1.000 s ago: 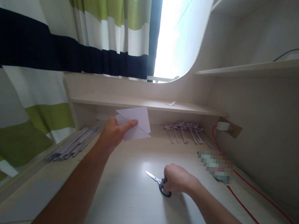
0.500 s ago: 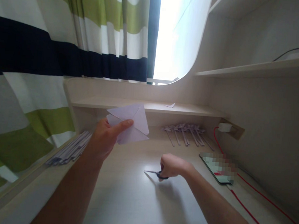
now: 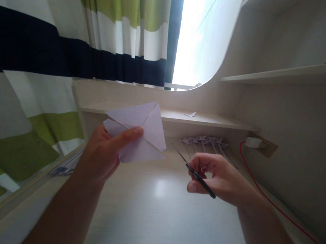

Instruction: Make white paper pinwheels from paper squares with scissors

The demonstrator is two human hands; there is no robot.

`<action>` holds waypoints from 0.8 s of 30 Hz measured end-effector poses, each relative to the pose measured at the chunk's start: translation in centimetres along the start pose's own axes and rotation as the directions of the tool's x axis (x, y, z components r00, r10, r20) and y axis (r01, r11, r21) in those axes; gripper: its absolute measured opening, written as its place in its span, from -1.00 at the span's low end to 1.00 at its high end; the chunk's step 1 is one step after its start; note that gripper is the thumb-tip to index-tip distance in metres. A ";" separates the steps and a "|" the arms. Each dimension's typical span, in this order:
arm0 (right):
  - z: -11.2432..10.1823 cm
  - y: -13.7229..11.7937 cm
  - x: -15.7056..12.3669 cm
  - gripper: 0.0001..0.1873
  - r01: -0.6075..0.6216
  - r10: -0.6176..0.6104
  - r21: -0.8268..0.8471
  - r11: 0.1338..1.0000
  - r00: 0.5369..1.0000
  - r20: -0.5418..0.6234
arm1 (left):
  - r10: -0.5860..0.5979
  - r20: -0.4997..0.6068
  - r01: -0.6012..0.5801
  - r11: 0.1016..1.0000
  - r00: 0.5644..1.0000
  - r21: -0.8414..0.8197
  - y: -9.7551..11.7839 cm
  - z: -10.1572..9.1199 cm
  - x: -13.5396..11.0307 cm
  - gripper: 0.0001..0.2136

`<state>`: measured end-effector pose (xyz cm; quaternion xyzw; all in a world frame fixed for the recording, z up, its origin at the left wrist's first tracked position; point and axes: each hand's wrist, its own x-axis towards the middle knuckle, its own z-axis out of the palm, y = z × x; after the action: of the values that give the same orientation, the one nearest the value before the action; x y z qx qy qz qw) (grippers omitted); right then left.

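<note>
L hand (image 3: 103, 157) pinches folded paper (image 3: 143, 133), thumb on top. Paper prob. light, floppy; hold nr folds. R hand (image 3: 222, 177) clenched round scissors (image 3: 186, 162), blades together.

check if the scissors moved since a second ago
Yes. The scissors lay on the desk; now the right hand holds them lifted off it, blades pointing toward the folded paper in the left hand.
</note>
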<state>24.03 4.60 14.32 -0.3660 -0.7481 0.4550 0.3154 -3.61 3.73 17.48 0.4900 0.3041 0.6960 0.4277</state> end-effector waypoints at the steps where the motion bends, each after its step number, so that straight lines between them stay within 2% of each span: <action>1: 0.1 -0.3 -0.3 -0.60 0.001 -0.002 -0.023 1.000 1.000 -0.007 | 0.004 -0.002 -0.004 1.000 1.000 0.005 0.0 0.1 -0.1 -0.79; 8: 0.3 -0.7 -0.6 -0.58 0.000 -0.002 -0.072 0.997 1.000 -0.030 | 0.045 -0.049 -0.042 0.998 0.998 0.049 -0.3 0.1 0.0 -0.81; 17: 0.9 -0.8 -0.4 -0.58 -0.028 0.028 0.018 0.999 0.999 -0.031 | 0.056 -0.063 -0.051 0.996 0.996 0.076 -0.5 0.3 -0.2 -0.80; 24: 0.9 -0.8 -0.3 -0.56 -0.029 0.030 0.023 0.999 0.999 -0.041 | 0.062 -0.083 -0.055 0.995 0.995 0.086 -0.5 0.1 0.0 -0.81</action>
<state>23.22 3.64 14.66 -0.3826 -0.7309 0.4602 0.3280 -3.33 3.93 17.05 0.4860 0.3364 0.7152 0.3730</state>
